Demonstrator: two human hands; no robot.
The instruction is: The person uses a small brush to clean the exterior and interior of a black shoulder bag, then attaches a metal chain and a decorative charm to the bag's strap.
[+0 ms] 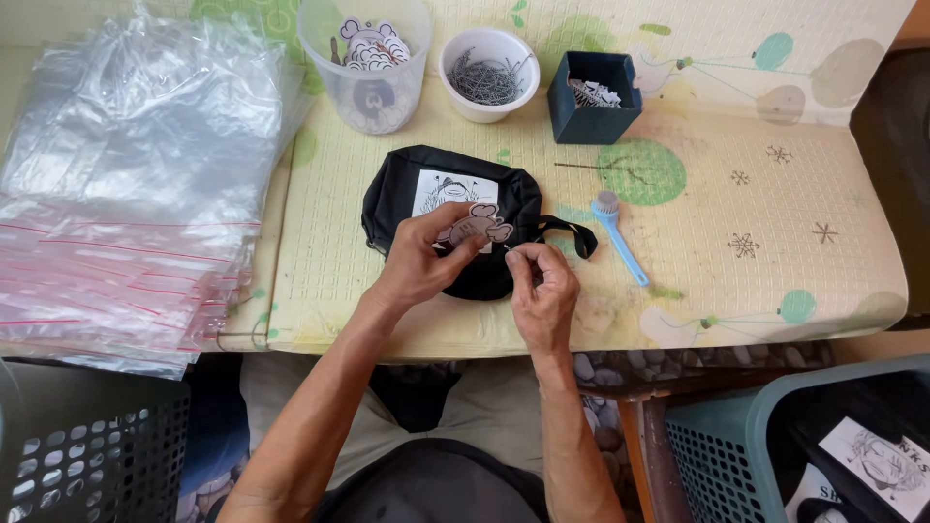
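Your left hand (418, 263) pinches a cartoon-shaped tag (473, 229) against the black pouch (397, 199), which lies mid-counter (736, 281) near you. Your right hand (542, 291) has its fingers pressed together on something small at the tag's edge, too small to tell. A blue brush (617, 235) lies just right.

bright even daylight | soft shadows | sharp ctr | slight edge distortion
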